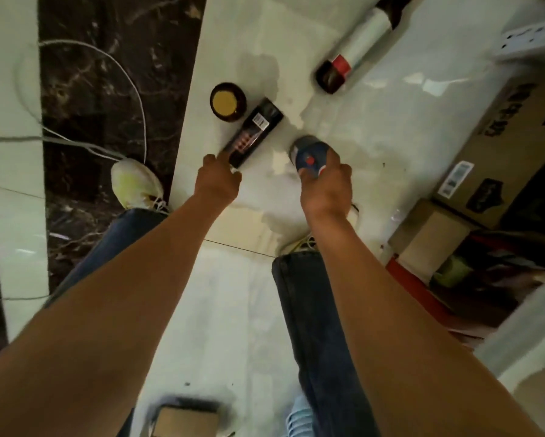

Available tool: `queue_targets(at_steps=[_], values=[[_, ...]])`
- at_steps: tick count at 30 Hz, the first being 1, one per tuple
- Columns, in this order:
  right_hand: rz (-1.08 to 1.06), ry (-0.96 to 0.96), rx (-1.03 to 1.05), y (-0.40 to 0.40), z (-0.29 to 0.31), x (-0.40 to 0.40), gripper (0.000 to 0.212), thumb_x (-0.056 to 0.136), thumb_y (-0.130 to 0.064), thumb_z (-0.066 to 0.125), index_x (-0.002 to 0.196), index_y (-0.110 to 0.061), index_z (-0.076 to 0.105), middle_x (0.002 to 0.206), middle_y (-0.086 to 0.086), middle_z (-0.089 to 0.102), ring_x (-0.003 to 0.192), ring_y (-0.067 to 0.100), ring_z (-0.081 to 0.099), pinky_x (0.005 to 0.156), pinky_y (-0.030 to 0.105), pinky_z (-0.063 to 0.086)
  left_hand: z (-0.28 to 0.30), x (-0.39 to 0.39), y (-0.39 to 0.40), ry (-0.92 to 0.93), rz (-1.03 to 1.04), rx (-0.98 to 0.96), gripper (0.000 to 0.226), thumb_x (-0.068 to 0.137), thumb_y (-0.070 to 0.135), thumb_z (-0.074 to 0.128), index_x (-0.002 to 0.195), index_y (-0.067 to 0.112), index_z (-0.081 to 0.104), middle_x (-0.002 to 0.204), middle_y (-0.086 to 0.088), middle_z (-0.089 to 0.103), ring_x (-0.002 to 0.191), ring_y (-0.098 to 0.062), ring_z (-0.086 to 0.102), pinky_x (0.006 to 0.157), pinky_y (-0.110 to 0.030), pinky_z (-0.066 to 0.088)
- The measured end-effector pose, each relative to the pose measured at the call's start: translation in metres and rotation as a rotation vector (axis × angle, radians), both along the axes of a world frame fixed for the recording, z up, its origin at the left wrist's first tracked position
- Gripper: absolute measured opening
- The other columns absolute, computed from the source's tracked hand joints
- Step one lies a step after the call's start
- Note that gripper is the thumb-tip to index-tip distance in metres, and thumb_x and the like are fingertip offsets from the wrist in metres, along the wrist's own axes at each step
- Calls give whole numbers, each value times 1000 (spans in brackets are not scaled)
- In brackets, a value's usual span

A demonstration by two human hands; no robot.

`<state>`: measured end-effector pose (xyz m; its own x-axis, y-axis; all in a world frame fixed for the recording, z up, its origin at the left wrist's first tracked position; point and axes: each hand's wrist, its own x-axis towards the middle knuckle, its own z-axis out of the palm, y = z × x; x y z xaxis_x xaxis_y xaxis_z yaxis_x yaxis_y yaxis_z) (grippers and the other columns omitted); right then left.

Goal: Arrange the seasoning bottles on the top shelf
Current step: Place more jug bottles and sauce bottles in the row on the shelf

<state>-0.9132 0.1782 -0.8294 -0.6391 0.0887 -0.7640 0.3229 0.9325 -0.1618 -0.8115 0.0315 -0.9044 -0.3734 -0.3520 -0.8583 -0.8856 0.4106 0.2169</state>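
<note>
I look down at a pale tiled floor. A dark bottle with a barcode label (pixel 254 134) is there, and my left hand (pixel 218 179) grips its near end. My right hand (pixel 326 184) holds a blue bottle with a red mark (pixel 309 151) by its near end. A dark jar with a gold lid (pixel 228 102) stands just left of the dark bottle. Farther off, a large dark bottle with a white and red label (pixel 353 52) lies on its side. No shelf is in view.
Cardboard boxes (pixel 501 137) and clutter line the right side. A dark marble strip (pixel 107 89) with white cables (pixel 132 86) runs along the left. My legs in jeans and a pale shoe (pixel 137 184) stand below the bottles. A white power strip (pixel 529 39) lies top right.
</note>
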Motion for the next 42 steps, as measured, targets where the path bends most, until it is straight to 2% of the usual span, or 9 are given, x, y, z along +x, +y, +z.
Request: queue_targets(at_steps=[6,10,15,20,25,28,31,36,42], values=[[9,53,5,11,-39,4,40,100,-17,55,140,-13,51,131,16,56,117,30,58,89,28,44,-66,6,23,-72,3,-54,75,90,18,62,150,2,19,143,-23,35,122,-41,47,104,-44,39],[26,120,13,18,-52,3,36,102,-17,53,137,-9,54,125,13,64,114,27,62,82,22,41,-88,0,22,-87,-15,-230,78,91,18,61,150,1,12,141,-23,36,125,-40,41,100,-49,41],[115,145,15,21,-56,8,40,104,-22,50,142,-10,48,126,15,62,116,29,59,88,29,44,-103,0,-2,-96,-5,-186,71,86,19,71,141,2,29,131,-23,51,119,-41,52,98,-47,43],[225,101,-8,30,-56,-1,35,103,-23,52,134,-6,55,124,18,65,112,33,62,89,36,48,-74,1,16,-8,9,-41,55,80,33,76,118,0,54,114,-18,65,103,-36,62,85,-38,51],[165,51,-52,34,-29,-12,33,99,-17,54,130,-7,60,125,16,65,113,31,62,91,32,51,-9,-27,26,24,378,165,43,74,29,81,100,-2,66,85,-13,70,67,-23,66,67,-44,61],[86,81,-54,38,6,-5,34,99,-18,54,131,-9,60,124,15,65,111,30,62,86,28,48,35,-46,14,2,227,194,47,75,28,82,100,-8,64,87,-15,67,66,-21,67,53,-29,59],[47,86,-63,44,52,0,37,99,-19,53,136,-12,57,126,16,64,111,32,62,87,31,49,94,-50,8,17,-19,131,47,74,34,80,98,-3,66,88,-13,68,70,-18,67,42,-16,47],[-95,158,-76,50,165,8,33,95,-11,56,126,-17,64,114,15,68,101,31,64,79,32,51,224,-53,20,157,-349,-69,42,79,39,73,102,5,66,96,-16,68,89,-31,65,61,-29,41],[-221,299,-119,63,348,34,33,90,-8,59,122,-10,67,108,18,71,96,35,66,79,39,53,416,-64,3,540,-585,-147,33,79,23,75,108,8,70,101,-16,71,94,-33,65,84,-36,50]])
